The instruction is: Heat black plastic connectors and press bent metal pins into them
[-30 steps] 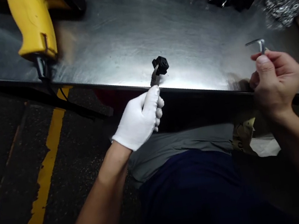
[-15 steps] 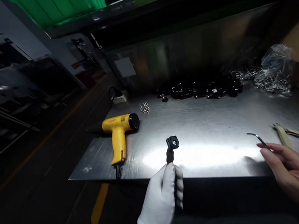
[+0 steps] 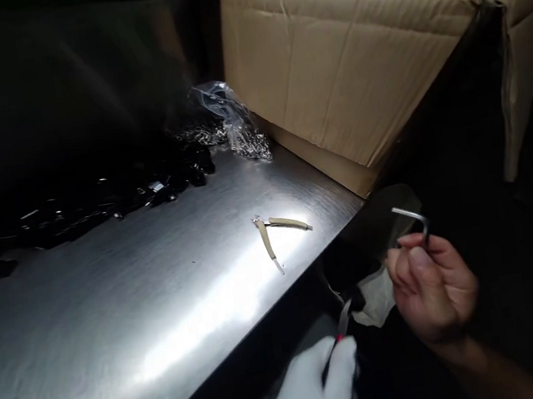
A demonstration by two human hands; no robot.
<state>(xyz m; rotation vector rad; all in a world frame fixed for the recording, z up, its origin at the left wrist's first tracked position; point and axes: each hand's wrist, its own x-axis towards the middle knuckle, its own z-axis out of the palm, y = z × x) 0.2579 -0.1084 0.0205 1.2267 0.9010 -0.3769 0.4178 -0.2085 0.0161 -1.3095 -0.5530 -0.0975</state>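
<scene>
My left hand [image 3: 320,380], in a white glove, is closed at the bottom, below the table's front edge. Something dark with a small red spot [image 3: 340,337] shows at its fingertips; the rest of it is hidden or lost in the dark. Bare and closed, my right hand [image 3: 432,288] grips a bent metal hex key [image 3: 413,213], whose short arm points left. Both hands are off the table, to the right of its edge. Pliers with beige handles [image 3: 265,239] lie spread on the metal table [image 3: 160,297].
Black parts [image 3: 76,213] are heaped along the table's back. A clear bag [image 3: 217,96] with small metal pieces [image 3: 248,140] lies beside a large cardboard box [image 3: 326,62]. Pale, crumpled material [image 3: 376,297] hangs below the table edge.
The view has swung right; the yellow heat gun is out of frame and the box is in full sight. My hands are closer together, and the black square-ended part no longer shows clearly.
</scene>
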